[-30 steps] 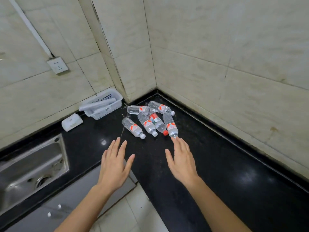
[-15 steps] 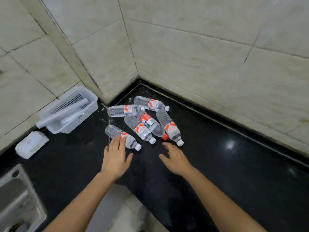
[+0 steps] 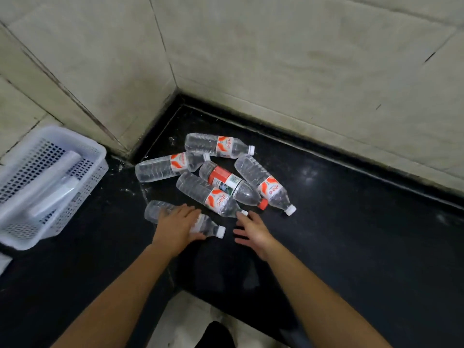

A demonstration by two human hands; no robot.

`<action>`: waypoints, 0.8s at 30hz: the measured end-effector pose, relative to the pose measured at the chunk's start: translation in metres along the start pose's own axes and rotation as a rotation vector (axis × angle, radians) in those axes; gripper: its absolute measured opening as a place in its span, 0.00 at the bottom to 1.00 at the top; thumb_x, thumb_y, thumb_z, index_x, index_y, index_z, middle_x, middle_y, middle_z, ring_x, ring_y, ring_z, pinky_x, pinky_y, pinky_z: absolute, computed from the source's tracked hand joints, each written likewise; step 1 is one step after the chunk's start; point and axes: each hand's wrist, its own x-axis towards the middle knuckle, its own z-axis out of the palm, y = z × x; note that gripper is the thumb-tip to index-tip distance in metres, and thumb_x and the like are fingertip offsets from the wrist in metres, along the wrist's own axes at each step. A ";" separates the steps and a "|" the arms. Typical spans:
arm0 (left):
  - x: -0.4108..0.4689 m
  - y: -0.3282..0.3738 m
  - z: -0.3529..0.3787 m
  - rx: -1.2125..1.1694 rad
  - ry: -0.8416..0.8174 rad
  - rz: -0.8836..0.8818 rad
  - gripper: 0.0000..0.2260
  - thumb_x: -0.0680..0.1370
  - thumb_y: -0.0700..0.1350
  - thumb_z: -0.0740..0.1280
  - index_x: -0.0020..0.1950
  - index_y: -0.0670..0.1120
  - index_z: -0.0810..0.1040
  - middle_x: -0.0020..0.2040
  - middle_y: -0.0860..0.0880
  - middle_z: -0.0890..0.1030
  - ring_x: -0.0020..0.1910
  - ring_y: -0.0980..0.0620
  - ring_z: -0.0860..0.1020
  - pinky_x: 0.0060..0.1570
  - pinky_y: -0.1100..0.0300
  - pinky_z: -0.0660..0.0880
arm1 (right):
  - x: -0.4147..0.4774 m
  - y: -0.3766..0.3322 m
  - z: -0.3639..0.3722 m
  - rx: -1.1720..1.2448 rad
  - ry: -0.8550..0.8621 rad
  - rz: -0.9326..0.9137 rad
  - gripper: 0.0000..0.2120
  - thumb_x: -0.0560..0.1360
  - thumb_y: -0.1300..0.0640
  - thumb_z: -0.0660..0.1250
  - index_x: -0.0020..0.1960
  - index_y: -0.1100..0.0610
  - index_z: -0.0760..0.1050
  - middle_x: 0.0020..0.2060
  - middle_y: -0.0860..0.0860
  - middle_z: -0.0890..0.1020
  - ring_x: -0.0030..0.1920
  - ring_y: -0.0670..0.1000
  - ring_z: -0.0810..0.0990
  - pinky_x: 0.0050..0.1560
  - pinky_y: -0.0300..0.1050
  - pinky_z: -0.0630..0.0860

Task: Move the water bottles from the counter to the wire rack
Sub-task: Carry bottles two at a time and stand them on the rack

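Observation:
Several clear water bottles lie on their sides in the corner of the black counter point(image 3: 356, 237). My left hand point(image 3: 175, 224) covers the nearest bottle point(image 3: 153, 211), fingers over its far side and thumb along its near side. My right hand point(image 3: 251, 232) is spread open, its fingertips at the white cap of the bottle point(image 3: 200, 190) with an orange and white label. Behind that lie a red-labelled, red-capped bottle point(image 3: 226, 180), one to the right point(image 3: 266, 187), one to the left point(image 3: 163, 168) and one at the back point(image 3: 216, 146). No wire rack is in view.
A white perforated plastic basket point(image 3: 98, 156) holding a few white items stands on the counter at the left. Tiled walls close the corner behind the bottles. The counter's inner front corner and a patch of floor tiles point(image 3: 185, 320) lie below my arms.
Both hands have reached forward to the bottles. My left hand has come down onto the nearest bottle, and my right hand has arrived at a bottle's cap. The view has moved closer.

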 end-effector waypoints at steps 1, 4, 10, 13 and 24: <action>0.003 0.000 0.000 -0.006 -0.005 -0.001 0.35 0.71 0.65 0.72 0.74 0.50 0.73 0.74 0.48 0.74 0.75 0.45 0.70 0.71 0.37 0.62 | 0.004 0.001 0.004 0.077 0.003 0.008 0.35 0.81 0.46 0.66 0.81 0.52 0.54 0.67 0.58 0.76 0.59 0.55 0.80 0.52 0.50 0.82; 0.013 -0.001 0.002 -0.042 -0.009 -0.034 0.36 0.69 0.66 0.73 0.73 0.50 0.74 0.70 0.47 0.76 0.71 0.43 0.73 0.70 0.37 0.64 | 0.017 0.004 0.009 0.175 0.024 0.001 0.22 0.82 0.48 0.65 0.73 0.53 0.67 0.65 0.60 0.78 0.55 0.52 0.81 0.49 0.46 0.81; 0.032 0.000 0.003 -0.007 -0.028 -0.007 0.36 0.68 0.67 0.73 0.71 0.52 0.73 0.61 0.43 0.74 0.62 0.40 0.73 0.66 0.37 0.65 | 0.016 0.006 -0.009 0.140 0.058 -0.090 0.12 0.83 0.51 0.65 0.63 0.56 0.74 0.52 0.55 0.79 0.53 0.52 0.81 0.52 0.45 0.80; 0.033 -0.002 0.007 0.057 -0.066 -0.002 0.38 0.67 0.73 0.67 0.73 0.55 0.71 0.63 0.45 0.75 0.63 0.41 0.73 0.61 0.40 0.67 | -0.005 0.013 -0.042 0.076 0.141 -0.108 0.07 0.83 0.53 0.64 0.58 0.54 0.74 0.52 0.56 0.80 0.49 0.51 0.80 0.50 0.43 0.81; 0.041 0.007 0.018 0.062 -0.014 -0.090 0.35 0.69 0.69 0.70 0.71 0.52 0.73 0.66 0.43 0.76 0.62 0.36 0.74 0.59 0.35 0.68 | -0.133 -0.033 -0.110 -1.058 0.484 -0.736 0.15 0.83 0.48 0.60 0.65 0.54 0.74 0.54 0.51 0.79 0.52 0.52 0.78 0.50 0.47 0.75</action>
